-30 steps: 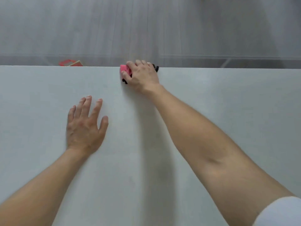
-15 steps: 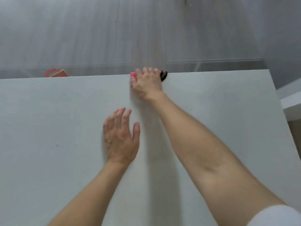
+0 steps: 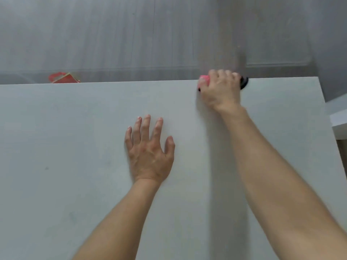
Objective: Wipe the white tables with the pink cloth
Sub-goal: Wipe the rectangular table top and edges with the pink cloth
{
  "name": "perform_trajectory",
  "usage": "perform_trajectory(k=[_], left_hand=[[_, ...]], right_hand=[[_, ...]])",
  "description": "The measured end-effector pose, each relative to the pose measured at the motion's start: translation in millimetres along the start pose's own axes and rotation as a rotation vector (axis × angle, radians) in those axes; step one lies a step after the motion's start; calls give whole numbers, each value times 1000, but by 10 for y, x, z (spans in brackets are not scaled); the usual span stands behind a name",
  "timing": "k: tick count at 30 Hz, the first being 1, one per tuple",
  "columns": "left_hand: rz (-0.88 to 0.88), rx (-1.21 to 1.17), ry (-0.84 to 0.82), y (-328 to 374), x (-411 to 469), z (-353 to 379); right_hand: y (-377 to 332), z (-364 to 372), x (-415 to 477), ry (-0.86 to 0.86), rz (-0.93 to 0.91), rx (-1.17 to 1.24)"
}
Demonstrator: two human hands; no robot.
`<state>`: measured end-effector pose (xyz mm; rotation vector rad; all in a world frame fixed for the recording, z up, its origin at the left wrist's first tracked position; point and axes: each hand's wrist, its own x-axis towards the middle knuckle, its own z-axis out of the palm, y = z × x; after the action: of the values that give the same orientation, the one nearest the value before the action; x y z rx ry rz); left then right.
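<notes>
Now the right hand (image 3: 220, 91) sits at the far edge of the table (image 3: 65, 137), close to the right corner and further right along that edge than a second ago. Its grip is closed round the pink cloth (image 3: 204, 79), pressing it down, with a black bit poking out. The left hand (image 3: 150, 152) lies flat mid-table, fingers straight, holding nothing; it has shifted right too. The far-edge pass looks nearly done. The near area and the second white surface (image 3: 339, 124) probably remain.

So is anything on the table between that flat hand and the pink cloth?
Nothing: in the head view only bare white table lies between the left hand and the pink cloth, which the right hand grips.
</notes>
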<state>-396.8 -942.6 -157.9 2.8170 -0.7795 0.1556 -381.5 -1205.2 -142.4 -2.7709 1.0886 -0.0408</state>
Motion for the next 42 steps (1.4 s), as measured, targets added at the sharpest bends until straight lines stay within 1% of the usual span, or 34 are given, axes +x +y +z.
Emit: perform_trajectory(k=[2, 3, 4, 5, 7, 8, 9, 11, 12, 13, 14, 15, 16, 17, 19, 20, 21, 23, 24, 25, 27, 28, 29, 30, 31, 32, 35, 37, 38, 40, 41, 42], left_hand=[[2, -7, 18, -7, 13, -2], [10, -10, 19, -16, 5, -11], [14, -15, 19, -22, -2, -18], [12, -14, 22, -21, 2, -11], [3, -5, 26, -18, 18, -2], [0, -7, 25, -20, 13, -2], [-5, -9, 23, -25, 1, -5], [4, -3, 6, -9, -7, -19], [8, 0, 4, -3, -2, -13], [1, 1, 6, -6, 5, -3], [-4, 3, 8, -7, 8, 1], [-1, 4, 10, -7, 6, -7], [2, 0, 12, -5, 1, -20], [2, -6, 17, -4, 4, -19], [20, -7, 29, -25, 27, -16], [31, -8, 29, -34, 17, -15], [30, -9, 29, -38, 8, -14], [16, 2, 33, -21, 9, -18], [12, 4, 35, -14, 11, -19], [7, 2, 36, -18, 8, -15], [10, 6, 26, -13, -6, -18], [13, 8, 19, -7, -6, -20], [10, 7, 15, -9, 1, -16], [6, 7, 14, -10, 6, -13], [10, 10, 15, -9, 8, -16], [15, 15, 20, -9, 3, -20], [15, 8, 39, -13, 18, -20], [16, 3, 46, -18, 18, -15], [11, 1, 48, -16, 20, -9], [11, 2, 50, -3, 22, -20], [8, 4, 48, 1, 20, -26], [4, 5, 44, 0, 22, -28]], right_hand=[[-953, 144, -59, -107, -180, 35], [-1294, 152, -108, -154, -265, 51], [-1457, 133, -135, -189, -326, 70], [-1434, 123, -97, -200, -380, 82], [-1003, 71, 20, -184, -453, 100], [-650, 49, 44, -161, -419, 88], [-248, 17, 71, -122, -347, 82], [518, -84, 47, -53, -135, 53], [740, -118, 25, -16, -37, 53], [774, -115, 18, 13, 44, 34], [623, -99, 18, 30, 94, 6], [326, -52, 20, 46, 87, 9], [-67, 5, 4, 41, 33, 29], [-510, 83, -9, 9, -51, 58], [-1336, 191, -71, -109, -226, 99], [-1578, 184, -109, -158, -304, 113], [-1642, 168, -106, -177, -362, 120], [-1313, 150, 28, -171, -428, 148], [-988, 128, 69, -150, -403, 136], [-596, 110, 98, -111, -344, 131], [225, 19, 85, -25, -172, 100], [523, -27, 57, 13, -85, 89], [652, -41, 44, 39, -9, 78], [614, -23, 47, 53, 47, 50], [424, -2, 45, 60, 72, 39], [134, 34, 36, 49, 47, 39], [-889, 202, -47, -40, -178, 82], [-1268, 276, -82, -63, -278, 102], [-1259, 279, -51, -64, -319, 108], [-933, 243, 22, -67, -397, 134], [-654, 233, 53, -55, -384, 154], [-317, 213, 96, -22, -333, 158]])
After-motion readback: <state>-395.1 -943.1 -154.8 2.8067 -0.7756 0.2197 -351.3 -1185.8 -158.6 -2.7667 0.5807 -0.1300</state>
